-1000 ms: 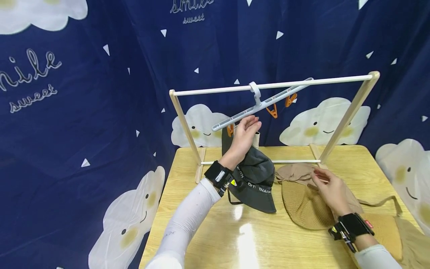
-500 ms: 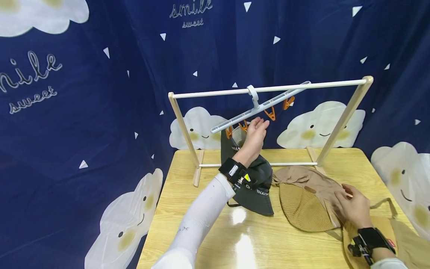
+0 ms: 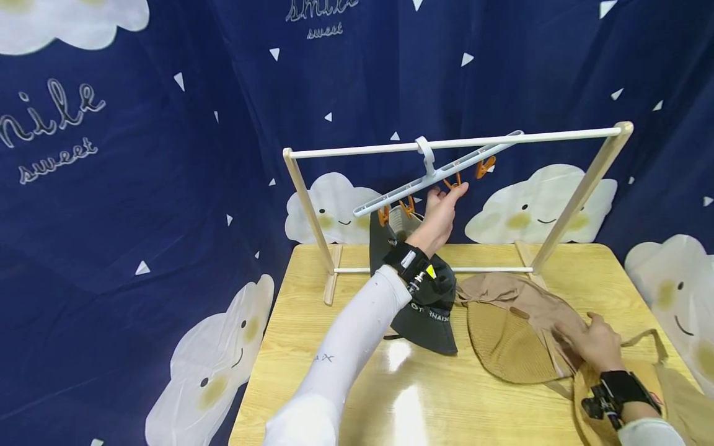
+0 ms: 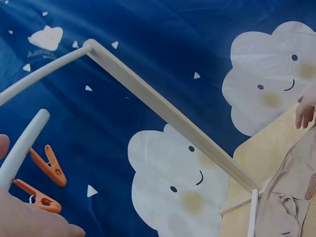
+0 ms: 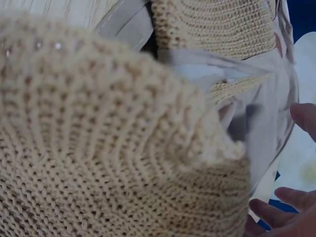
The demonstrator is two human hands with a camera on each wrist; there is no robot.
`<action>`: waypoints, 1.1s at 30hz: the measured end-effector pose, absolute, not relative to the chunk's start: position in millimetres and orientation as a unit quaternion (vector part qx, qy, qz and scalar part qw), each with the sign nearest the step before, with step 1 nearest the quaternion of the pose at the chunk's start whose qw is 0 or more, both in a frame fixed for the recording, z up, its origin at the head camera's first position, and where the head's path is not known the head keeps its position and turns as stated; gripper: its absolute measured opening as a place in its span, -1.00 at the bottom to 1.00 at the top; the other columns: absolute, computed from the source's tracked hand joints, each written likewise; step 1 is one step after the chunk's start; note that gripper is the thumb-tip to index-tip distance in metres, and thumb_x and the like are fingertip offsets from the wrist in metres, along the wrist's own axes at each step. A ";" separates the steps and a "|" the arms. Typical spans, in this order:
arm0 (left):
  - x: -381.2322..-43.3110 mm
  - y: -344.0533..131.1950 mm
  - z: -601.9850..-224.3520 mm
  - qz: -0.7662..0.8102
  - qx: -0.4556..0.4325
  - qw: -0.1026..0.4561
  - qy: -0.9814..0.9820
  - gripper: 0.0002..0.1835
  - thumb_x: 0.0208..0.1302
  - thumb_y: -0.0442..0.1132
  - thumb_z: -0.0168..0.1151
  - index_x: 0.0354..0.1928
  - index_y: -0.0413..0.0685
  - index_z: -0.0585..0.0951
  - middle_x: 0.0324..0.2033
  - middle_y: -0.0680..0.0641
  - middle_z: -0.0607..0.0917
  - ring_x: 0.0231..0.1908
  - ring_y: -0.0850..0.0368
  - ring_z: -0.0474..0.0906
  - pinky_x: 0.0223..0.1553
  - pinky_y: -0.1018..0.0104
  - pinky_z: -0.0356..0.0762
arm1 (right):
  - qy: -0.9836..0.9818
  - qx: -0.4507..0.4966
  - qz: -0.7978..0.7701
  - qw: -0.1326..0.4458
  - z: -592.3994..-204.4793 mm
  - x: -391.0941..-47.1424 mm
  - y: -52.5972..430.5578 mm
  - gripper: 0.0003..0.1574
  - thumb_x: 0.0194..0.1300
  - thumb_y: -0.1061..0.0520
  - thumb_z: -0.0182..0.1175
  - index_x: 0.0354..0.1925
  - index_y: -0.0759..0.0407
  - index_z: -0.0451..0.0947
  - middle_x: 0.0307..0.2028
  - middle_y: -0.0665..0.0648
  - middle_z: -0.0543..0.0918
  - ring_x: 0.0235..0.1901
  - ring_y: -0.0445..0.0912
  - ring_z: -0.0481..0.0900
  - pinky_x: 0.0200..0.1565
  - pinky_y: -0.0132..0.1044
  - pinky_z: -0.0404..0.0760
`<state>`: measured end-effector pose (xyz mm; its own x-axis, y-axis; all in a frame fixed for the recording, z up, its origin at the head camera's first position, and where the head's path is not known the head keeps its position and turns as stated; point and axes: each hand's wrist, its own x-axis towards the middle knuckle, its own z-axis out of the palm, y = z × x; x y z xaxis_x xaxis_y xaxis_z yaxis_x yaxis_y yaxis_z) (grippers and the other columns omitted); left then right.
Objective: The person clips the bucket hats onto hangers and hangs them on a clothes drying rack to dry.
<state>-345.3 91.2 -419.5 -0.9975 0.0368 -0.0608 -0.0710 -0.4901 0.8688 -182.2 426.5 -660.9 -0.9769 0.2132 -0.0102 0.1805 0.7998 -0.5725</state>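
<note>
In the head view my left hand [image 3: 443, 210] is raised under the pale blue hanger [image 3: 390, 196], fingers parted, fingertips right at an orange clip [image 3: 456, 181]. The left wrist view has two orange clips [image 4: 48, 166] hanging from the hanger near that hand. Two more clips sit at the hanger's left half, above a black bucket hat [image 3: 429, 331] that hangs down to the table. My right hand [image 3: 599, 347] is over the edge of a tan hat [image 3: 504, 341] with a beige cloth flap; its fingers look spread in the right wrist view. Another tan knit hat [image 5: 98, 148] is close to that wrist.
The hanger hooks over the white bar [image 3: 357, 150] of a small wooden rack [image 3: 304, 204]. The rack stands on a light wood table [image 3: 312, 359] whose glossy top reflects light. Behind is a navy curtain [image 3: 223, 155] with white clouds.
My left hand has moved right along the hanger, from its left half to the clip right of the hook. My right hand has moved right and down across the tan hat.
</note>
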 end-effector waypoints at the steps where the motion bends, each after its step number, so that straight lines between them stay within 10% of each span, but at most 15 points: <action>1: -346.6 93.1 -420.5 0.862 -0.020 0.028 0.506 -0.13 0.37 -0.20 0.36 0.55 -0.28 0.09 0.54 -0.34 0.15 0.58 -0.23 0.07 0.57 -0.06 0.06 | -0.948 -0.110 0.298 0.016 -660.7 -183.0 428.1 0.33 0.41 -0.34 0.19 0.39 0.83 -0.02 0.16 0.91 0.27 0.09 0.77 0.30 0.08 0.58 0.31; 13: -358.6 107.8 -424.5 0.838 0.024 -0.065 0.541 -0.54 0.33 -0.32 0.38 0.18 -0.10 0.42 -0.01 -0.05 0.49 0.00 0.18 0.50 0.07 0.42 0.47 | -0.946 -0.135 0.290 -0.046 -668.2 -194.5 440.3 0.44 0.33 -0.46 0.21 0.39 0.81 0.01 0.20 0.87 0.27 0.11 0.73 0.33 0.03 0.51 0.44; 20: -359.9 115.9 -419.1 0.843 0.026 -0.078 0.531 -0.52 0.32 -0.36 0.38 0.20 -0.32 0.42 -0.17 0.03 0.56 -0.21 0.30 0.50 -0.15 0.47 0.46 | -0.949 -0.103 0.282 -0.095 -672.0 -206.1 455.0 0.29 0.30 -0.52 0.21 0.14 0.76 0.36 -0.06 0.74 0.55 -0.17 0.46 0.61 -0.31 0.07 0.60; 33: -359.4 117.8 -422.5 0.798 0.014 -0.088 0.597 -0.51 0.31 -0.39 0.38 0.19 -0.36 0.41 -0.32 0.15 0.56 -0.32 0.32 0.49 -0.21 0.44 0.50 | -0.956 -0.036 0.277 -0.088 -668.5 -214.4 452.0 0.31 0.35 -0.41 0.25 0.19 0.88 0.19 0.03 0.86 0.42 -0.06 0.61 0.54 -0.16 0.24 0.63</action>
